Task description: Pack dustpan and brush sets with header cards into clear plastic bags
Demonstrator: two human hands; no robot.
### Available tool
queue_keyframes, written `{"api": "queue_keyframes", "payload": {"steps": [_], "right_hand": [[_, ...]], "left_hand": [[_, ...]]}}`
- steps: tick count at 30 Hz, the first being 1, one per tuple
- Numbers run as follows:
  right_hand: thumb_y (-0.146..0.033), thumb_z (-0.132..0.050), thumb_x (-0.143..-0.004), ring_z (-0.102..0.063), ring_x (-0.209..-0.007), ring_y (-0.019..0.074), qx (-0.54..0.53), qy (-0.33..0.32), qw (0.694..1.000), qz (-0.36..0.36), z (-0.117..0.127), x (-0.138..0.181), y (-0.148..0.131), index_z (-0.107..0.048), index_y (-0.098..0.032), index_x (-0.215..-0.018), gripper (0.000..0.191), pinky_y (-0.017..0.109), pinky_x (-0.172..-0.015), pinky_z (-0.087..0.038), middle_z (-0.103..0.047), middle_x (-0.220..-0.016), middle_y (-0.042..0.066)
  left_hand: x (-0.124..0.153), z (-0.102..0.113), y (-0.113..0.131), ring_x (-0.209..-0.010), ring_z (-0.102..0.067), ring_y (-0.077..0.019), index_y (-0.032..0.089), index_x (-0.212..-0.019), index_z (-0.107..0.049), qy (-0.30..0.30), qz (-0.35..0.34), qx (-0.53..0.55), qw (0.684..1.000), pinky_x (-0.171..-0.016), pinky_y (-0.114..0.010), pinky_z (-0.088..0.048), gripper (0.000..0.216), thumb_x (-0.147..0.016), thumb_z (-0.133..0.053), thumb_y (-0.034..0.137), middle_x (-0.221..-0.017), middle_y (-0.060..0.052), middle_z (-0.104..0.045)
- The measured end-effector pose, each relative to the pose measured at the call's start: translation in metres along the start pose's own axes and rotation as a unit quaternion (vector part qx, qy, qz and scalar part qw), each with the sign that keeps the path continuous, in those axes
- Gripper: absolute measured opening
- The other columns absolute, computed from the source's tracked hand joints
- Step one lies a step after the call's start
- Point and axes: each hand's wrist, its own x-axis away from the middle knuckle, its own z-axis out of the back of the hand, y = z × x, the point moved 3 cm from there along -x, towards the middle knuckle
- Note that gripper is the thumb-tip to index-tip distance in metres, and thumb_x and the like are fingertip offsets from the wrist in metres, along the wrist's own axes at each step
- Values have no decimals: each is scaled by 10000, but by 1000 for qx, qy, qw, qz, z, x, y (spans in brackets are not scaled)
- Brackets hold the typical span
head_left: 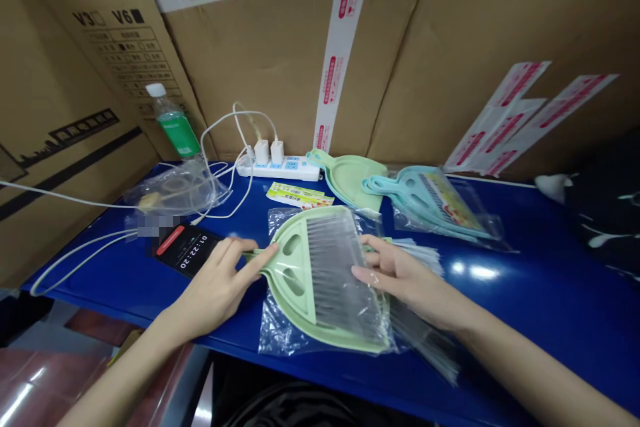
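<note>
Low over the blue table, a pale green dustpan [283, 310] lies with a matching hand brush [293, 260] on top of it, its grey bristles pointing right. My left hand [227, 277] is closed round their handles at the left. My right hand [395, 273] grips the right edge of the set, thumb on top near the bristle tips, fingers partly hidden. Clear plastic bags [280, 333] are spread beneath the set. More brush bristles [430, 340] stick out under my right hand.
Behind are another green dustpan [353, 177], a bagged blue dustpan and brush set [425, 197], yellow-green cards [300, 195] and a power strip [300, 170] with white cables. At left are a phone [187, 250] and a bottle [175, 127]. Cardboard [280, 60] walls the back.
</note>
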Motion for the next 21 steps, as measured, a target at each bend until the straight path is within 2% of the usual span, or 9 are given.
{"api": "queue_keyframes", "payload": {"steps": [4, 7, 10, 12, 14, 16, 18, 20, 21], "right_hand": [[-507, -695, -762, -687, -834, 190, -63, 23, 998, 17, 7, 2, 6, -400, -218, -1231, 625, 365, -786, -544, -693, -1017, 81], [-519, -695, -760, -685, -912, 213, -73, 37, 996, 19, 9, 5, 8, -388, -226, -1273, 666, 376, -795, -549, -675, -1122, 117], [-556, -694, -744, -680, -954, 232, -60, 41, 997, 23, 10, 7, 6, -390, -243, -1308, 713, 388, -805, -552, -654, -1189, 130], [-592, -693, -724, -674, -981, 244, -48, 58, 997, 25, 13, 7, 3, -400, -257, -1320, 744, 393, -813, -553, -645, -1214, 130], [-613, -702, -698, -666, -1006, 258, -42, 87, 995, 23, 18, 6, 1, -412, -260, -1324, 774, 396, -819, -553, -648, -1213, 130], [-615, -713, -684, -658, -1024, 268, -38, 114, 993, 22, 23, 6, -1, -418, -257, -1323, 790, 400, -828, -552, -655, -1204, 130], [-612, -715, -683, -652, -1038, 274, -35, 127, 991, 24, 26, 5, -2, -419, -258, -1320, 786, 405, -831, -552, -656, -1206, 130], [-610, -708, -693, -647, -1046, 277, -29, 128, 991, 22, 25, 4, -2, -420, -263, -1316, 769, 406, -822, -556, -649, -1221, 129], [-611, -704, -696, -647, -1047, 278, -27, 126, 991, 21, 24, 3, -1, -422, -265, -1314, 762, 406, -817, -557, -647, -1225, 128]], "left_hand": [[-20, 6, 14, -1061, -530, -226, 228, -1332, -476, 22, -19, -21, 999, -884, -378, -479, 488, -885, -435, 37, -1141, -117, -566], [-28, 11, 31, -1139, -521, -206, 283, -1230, -569, 32, -97, -13, 995, -957, -378, -441, 410, -903, -455, 62, -1185, -60, -616], [-28, 15, 37, -904, -597, -148, 236, -1137, -627, 67, -139, -37, 987, -793, -288, -476, 312, -931, -451, 82, -1081, -8, -707], [-22, 18, 32, -708, -586, -125, 194, -1144, -624, 82, -153, -62, 983, -627, -268, -459, 310, -930, -440, 63, -1056, -14, -729], [-12, 23, 19, -625, -581, -111, 170, -1179, -606, 90, -151, -72, 982, -568, -260, -457, 341, -920, -428, 37, -1056, -30, -733], [1, 30, 0, -729, -649, -111, 187, -1224, -585, 101, -110, -80, 986, -639, -243, -506, 389, -909, -427, 22, -1067, -21, -730], [16, 39, -22, -886, -681, -147, 238, -1240, -580, 125, -32, -111, 985, -785, -290, -542, 391, -918, -436, 70, -1121, -8, -711], [29, 49, -43, -905, -691, -159, 280, -1204, -602, 161, 47, -194, 967, -780, -285, -554, 396, -884, -494, 73, -1140, 18, -703], [35, 54, -55, -901, -695, -166, 276, -1182, -616, 179, 112, -236, 948, -750, -281, -559, 384, -884, -472, 81, -1144, 19, -701]]}}
